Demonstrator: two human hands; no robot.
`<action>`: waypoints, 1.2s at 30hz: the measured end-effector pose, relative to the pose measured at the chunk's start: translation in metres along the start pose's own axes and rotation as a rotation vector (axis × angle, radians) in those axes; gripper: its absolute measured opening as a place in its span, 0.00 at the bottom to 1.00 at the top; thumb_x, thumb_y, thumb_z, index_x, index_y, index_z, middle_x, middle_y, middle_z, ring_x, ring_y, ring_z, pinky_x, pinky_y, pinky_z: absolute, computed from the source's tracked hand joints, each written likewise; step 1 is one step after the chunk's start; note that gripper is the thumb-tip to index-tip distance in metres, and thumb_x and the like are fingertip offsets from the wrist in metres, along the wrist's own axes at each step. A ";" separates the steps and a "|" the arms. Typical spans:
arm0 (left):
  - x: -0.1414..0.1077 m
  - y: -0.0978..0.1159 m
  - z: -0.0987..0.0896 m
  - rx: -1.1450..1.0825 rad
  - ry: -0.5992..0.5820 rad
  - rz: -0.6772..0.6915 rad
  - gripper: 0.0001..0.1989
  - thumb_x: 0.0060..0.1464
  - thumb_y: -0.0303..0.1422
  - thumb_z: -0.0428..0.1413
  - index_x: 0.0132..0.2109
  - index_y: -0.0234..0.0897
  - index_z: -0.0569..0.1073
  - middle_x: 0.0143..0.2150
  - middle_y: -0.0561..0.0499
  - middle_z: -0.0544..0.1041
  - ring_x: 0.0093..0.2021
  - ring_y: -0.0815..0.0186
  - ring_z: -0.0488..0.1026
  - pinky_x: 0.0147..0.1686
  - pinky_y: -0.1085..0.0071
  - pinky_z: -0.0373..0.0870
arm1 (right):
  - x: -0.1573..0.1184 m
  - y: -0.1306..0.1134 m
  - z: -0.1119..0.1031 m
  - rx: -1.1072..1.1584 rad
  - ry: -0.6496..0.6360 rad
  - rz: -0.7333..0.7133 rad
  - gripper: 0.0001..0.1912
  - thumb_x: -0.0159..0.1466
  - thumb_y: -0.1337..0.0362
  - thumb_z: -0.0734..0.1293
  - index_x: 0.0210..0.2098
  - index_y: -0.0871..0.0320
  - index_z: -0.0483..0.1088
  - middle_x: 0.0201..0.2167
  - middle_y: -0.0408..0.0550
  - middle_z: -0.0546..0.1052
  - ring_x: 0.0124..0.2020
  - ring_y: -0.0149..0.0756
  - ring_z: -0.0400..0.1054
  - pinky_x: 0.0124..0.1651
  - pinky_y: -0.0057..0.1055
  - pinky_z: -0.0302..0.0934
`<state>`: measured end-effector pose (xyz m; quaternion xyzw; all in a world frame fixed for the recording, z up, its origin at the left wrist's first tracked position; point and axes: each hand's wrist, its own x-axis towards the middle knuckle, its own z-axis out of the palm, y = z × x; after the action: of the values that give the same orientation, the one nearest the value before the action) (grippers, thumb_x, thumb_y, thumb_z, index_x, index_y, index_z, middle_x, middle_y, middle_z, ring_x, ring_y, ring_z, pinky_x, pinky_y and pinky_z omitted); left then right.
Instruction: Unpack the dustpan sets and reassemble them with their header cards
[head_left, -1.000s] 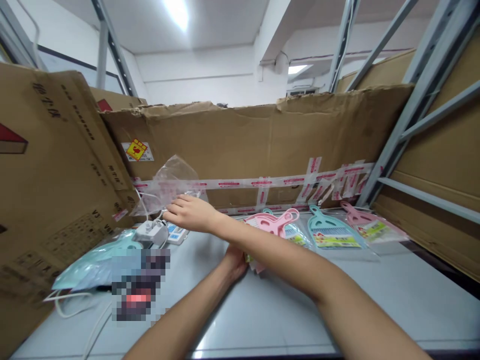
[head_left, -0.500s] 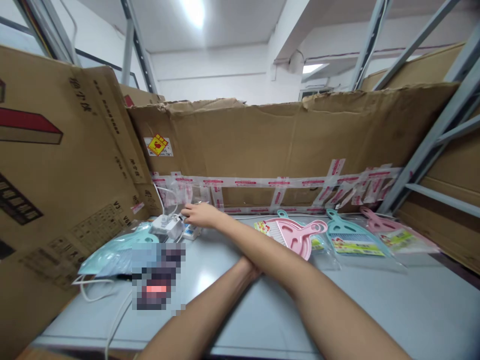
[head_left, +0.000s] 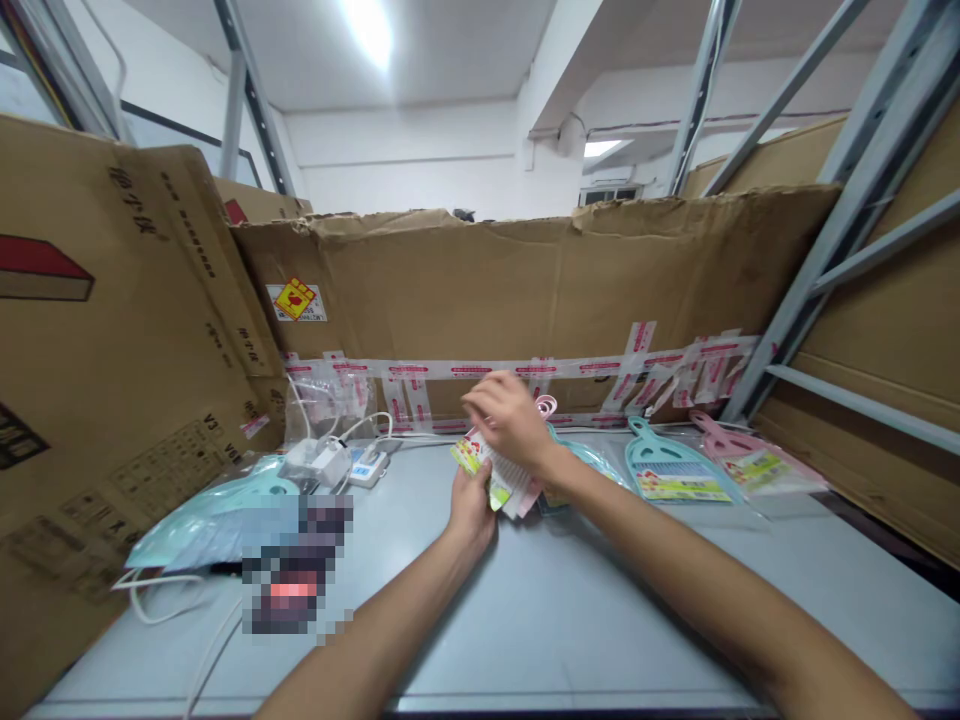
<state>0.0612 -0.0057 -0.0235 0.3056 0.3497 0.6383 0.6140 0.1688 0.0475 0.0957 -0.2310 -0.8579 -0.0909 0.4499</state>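
Pink brush set [head_left: 511,479], seemingly not yet bagged, was at centre, its left edge gripped by the left hand [head_left: 472,500]; the right hand [head_left: 514,418] curled over it, contact unclear. Farther right, teal packs [head_left: 679,468] and a pink pack [head_left: 739,445] looked already bagged.

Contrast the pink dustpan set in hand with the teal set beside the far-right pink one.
The pink set is in the left hand; the teal set rests on the table. The right hand partly covers the pink set; no hand covers the teal set. Both have printed labels.
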 end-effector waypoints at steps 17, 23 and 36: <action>-0.040 0.040 0.002 0.542 -0.646 -0.539 0.26 0.41 0.46 0.84 0.38 0.34 0.85 0.38 0.42 0.88 0.32 0.62 0.83 0.34 0.70 0.78 | -0.069 0.102 -0.023 0.760 0.124 1.095 0.17 0.69 0.54 0.72 0.51 0.59 0.76 0.44 0.56 0.88 0.45 0.43 0.83 0.50 0.36 0.75; -0.073 0.045 0.023 1.075 -1.069 -0.550 0.29 0.44 0.61 0.78 0.43 0.44 0.86 0.32 0.51 0.85 0.27 0.61 0.78 0.30 0.67 0.72 | -0.070 0.075 0.009 0.843 -0.026 0.997 0.16 0.73 0.59 0.71 0.57 0.58 0.75 0.43 0.53 0.88 0.44 0.41 0.83 0.52 0.37 0.75; -0.069 0.031 0.020 1.460 -1.158 0.715 0.23 0.70 0.57 0.62 0.54 0.45 0.87 0.47 0.39 0.85 0.46 0.50 0.80 0.48 0.60 0.73 | -0.079 0.051 0.027 0.244 -0.225 0.475 0.16 0.75 0.64 0.74 0.60 0.59 0.79 0.59 0.60 0.82 0.63 0.48 0.75 0.69 0.46 0.66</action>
<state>0.0634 -0.0731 0.0162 0.9595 0.1905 0.1669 0.1235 0.2118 0.0769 0.0126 -0.3782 -0.8289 0.1471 0.3851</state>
